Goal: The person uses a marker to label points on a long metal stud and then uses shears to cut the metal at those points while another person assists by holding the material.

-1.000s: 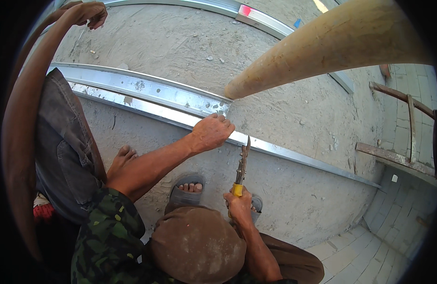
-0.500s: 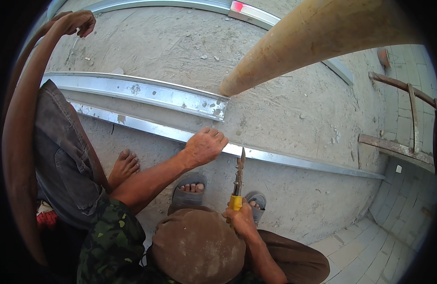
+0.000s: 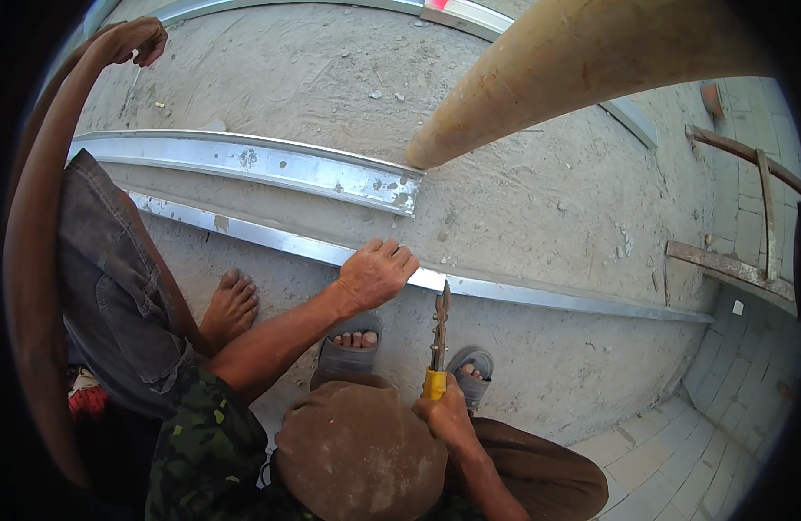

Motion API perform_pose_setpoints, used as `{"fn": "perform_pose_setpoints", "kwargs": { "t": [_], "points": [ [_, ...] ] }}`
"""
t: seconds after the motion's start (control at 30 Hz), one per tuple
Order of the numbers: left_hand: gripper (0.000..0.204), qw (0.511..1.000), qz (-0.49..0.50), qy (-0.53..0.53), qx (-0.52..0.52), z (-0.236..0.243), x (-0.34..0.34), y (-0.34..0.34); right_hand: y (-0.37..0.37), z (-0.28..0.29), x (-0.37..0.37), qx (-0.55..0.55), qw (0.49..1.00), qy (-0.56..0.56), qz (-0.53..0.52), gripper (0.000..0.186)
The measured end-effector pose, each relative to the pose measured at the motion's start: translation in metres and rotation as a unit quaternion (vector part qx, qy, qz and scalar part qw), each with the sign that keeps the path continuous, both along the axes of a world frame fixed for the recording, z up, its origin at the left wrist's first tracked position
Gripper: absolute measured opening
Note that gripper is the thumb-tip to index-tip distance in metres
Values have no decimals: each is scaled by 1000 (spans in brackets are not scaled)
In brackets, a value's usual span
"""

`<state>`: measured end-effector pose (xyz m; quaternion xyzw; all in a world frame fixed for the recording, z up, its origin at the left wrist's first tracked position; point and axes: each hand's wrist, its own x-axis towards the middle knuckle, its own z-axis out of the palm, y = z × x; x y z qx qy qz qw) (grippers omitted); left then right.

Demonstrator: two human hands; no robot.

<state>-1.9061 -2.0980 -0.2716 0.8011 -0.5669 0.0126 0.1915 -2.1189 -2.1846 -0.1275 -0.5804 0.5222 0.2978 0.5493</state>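
My left hand [image 3: 376, 273] is closed over a long, thin galvanized metal strip [image 3: 279, 245] that runs across the dusty ground from left to right. In my right hand [image 3: 446, 408] are yellow-handled snips [image 3: 439, 334] with worn, brownish jaws pointing away from me. Their tip meets the strip's near edge, just right of my left fist. At that spot the strip changes from bright to duller; whether it is cut through I cannot tell. A wider metal channel [image 3: 270, 167] lies beyond the strip, nearly alongside it.
A thick tan pole [image 3: 583, 74] slants down to the ground by the channel's end. At left a co-worker's bent arm [image 3: 49, 191], grey trousers [image 3: 114, 269] and bare foot [image 3: 231, 304] are close. A wooden frame [image 3: 765, 208] stands on tiles at right; my sandalled feet [image 3: 352, 343] are below the strip.
The snips' tip has gone from overlapping the strip to meeting its near edge, and the strip now shows a bright-to-dull break there. My left hand keeps its hold.
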Motion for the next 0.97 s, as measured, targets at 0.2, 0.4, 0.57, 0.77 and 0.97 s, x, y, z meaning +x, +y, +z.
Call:
{"fn": "perform_pose_setpoints", "kwargs": {
  "t": [0.2, 0.4, 0.57, 0.77, 0.97],
  "points": [
    [8, 999, 3, -9, 32, 4, 1, 1, 1, 39, -42, 45, 998, 12, -46, 52],
    [44, 990, -10, 115, 77, 10, 3, 1, -48, 73, -26, -41, 995, -5, -90, 50],
    [78, 868, 17, 402, 292, 29, 48, -24, -66, 81, -12, -62, 994, 4, -89, 49],
    [86, 867, -66, 344, 354, 23, 52, -27, -58, 61, -22, 3, 982, -18, -185, 47],
    [82, 897, -68, 270, 344, 18, 27, -36, -60, 65, -24, 39, 978, 6, -204, 46]
  ]
}}
